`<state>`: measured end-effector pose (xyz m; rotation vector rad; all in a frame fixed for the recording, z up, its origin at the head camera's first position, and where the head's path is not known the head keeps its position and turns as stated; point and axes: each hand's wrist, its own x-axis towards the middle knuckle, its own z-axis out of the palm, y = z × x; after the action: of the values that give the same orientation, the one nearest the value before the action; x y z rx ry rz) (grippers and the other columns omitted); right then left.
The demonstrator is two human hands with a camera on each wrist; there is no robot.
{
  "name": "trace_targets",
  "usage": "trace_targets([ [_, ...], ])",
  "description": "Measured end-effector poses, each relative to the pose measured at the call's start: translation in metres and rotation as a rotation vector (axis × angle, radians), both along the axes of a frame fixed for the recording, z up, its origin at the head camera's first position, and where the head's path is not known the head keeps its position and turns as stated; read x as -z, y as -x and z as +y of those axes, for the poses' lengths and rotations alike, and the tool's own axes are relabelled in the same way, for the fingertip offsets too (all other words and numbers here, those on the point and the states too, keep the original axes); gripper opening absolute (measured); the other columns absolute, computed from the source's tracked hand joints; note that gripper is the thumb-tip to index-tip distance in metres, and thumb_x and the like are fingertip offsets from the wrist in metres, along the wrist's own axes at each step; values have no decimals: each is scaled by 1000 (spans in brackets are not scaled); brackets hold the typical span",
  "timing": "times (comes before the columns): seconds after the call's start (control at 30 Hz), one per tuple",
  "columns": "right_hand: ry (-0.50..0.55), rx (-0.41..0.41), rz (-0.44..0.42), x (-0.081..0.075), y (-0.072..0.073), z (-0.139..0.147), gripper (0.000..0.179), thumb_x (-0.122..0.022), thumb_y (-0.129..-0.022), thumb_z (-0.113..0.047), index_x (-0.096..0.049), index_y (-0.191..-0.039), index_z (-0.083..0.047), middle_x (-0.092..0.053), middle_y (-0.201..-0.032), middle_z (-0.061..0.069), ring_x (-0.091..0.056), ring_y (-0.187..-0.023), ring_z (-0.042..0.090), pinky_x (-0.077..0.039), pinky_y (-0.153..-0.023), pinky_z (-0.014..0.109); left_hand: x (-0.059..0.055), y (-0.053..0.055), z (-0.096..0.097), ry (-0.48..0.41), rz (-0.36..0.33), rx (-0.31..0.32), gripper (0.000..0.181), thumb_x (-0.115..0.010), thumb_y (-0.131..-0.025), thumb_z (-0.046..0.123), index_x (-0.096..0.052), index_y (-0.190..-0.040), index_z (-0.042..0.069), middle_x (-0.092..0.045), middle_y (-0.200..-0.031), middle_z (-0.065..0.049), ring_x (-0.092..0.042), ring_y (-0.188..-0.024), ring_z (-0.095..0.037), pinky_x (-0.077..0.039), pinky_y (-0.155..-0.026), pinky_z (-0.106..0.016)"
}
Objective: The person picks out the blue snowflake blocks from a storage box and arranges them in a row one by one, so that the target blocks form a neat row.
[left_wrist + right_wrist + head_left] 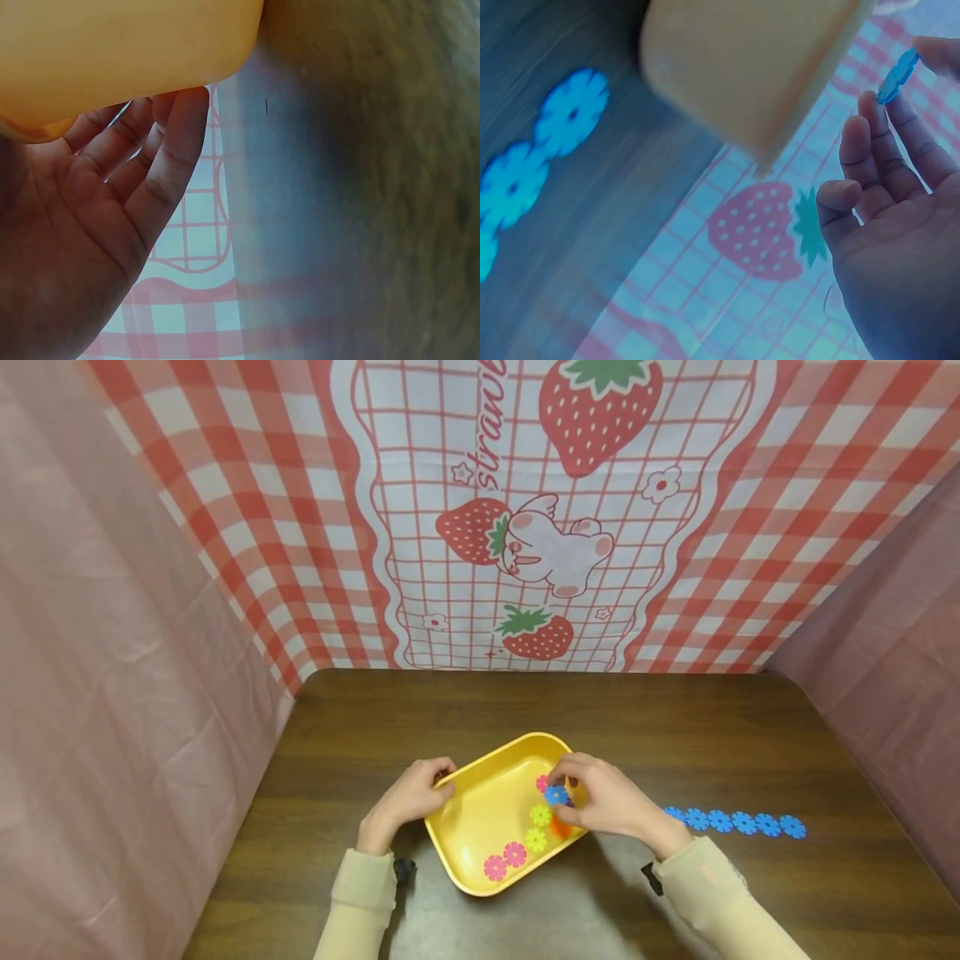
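A yellow plastic tub [476, 806] sits at an angle on the table, with pink, yellow-green and orange flower-shaped discs along its right and near side. My left hand [405, 797] grips the tub's left rim, thumb on the inner side and fingers outside. Over the tub's right end, my right hand [607, 802] pinches a blue notched disc [898, 77] between thumb and fingertips. Some discs under that hand are partly hidden. To the right, a row of several blue notched discs [743, 823] lies joined on the table, its left end near my right wrist.
The brown wooden table [360, 718] reaches back to a red-and-white checked cloth [300, 552] with strawberry prints. Pink curtains [135, 652] hang at both sides. A black band [405, 871] shows at the left wrist.
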<state>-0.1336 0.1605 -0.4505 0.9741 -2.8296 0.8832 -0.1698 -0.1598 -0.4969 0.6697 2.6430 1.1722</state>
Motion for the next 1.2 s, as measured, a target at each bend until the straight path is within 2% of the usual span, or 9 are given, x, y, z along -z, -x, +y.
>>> trace_targets([
  [0.23, 40, 45, 66, 0, -3, 32, 32, -86, -70, -14, -69, -96, -17, -58, -90, -11, -54, -79, 13, -50, -70, 32, -3, -1, 0, -3, -23, 0, 8, -63, -89, 8, -67, -96, 8, -61, -80, 1, -54, -67, -13, -47, -61, -27],
  [0.37, 60, 65, 81, 1, -6, 48, 31, -86, -72, -13, -70, -98, -17, -59, -91, -12, -54, -79, 14, -50, -70, 31, -3, -2, 0, -2, -26, 0, 8, -63, -89, 8, -67, -97, 8, -60, -79, 1, -54, -67, -13, -47, -61, -27],
  [0.67, 65, 117, 133, 7, -11, 83, 34, -87, -70, -9, -70, -98, -17, -60, -90, -13, -54, -78, 15, -48, -67, 28, -3, -2, 0, -12, -29, -2, 9, -62, -90, 9, -67, -98, 8, -60, -79, 1, -53, -67, -13, -47, -61, -27],
  [0.8, 60, 133, 163, 8, -11, 94, 34, -87, -70, -8, -69, -97, -17, -60, -90, -13, -52, -78, 11, -47, -66, 27, -2, -2, 0, -5, -37, -10, 9, -62, -90, 9, -67, -98, 8, -60, -79, 1, -53, -67, -12, -47, -61, -27],
  [1.03, 54, 167, 190, 10, -14, 114, 34, -86, -69, -6, -70, -98, -13, -62, -90, -10, -52, -78, 12, -48, -66, 30, -3, -1, 0, -10, -26, -6, 9, -62, -90, 7, -67, -97, 7, -60, -79, 1, -53, -66, -13, -47, -60, -27],
  [1.2, 50, 201, 206, 11, -17, 129, 36, -86, -68, -5, -69, -98, -15, -62, -90, -8, -51, -78, 11, -43, -68, 22, -3, -1, 1, -4, -28, -7, 8, -63, -90, 8, -67, -97, 8, -60, -79, 1, -53, -67, -13, -47, -61, -27],
])
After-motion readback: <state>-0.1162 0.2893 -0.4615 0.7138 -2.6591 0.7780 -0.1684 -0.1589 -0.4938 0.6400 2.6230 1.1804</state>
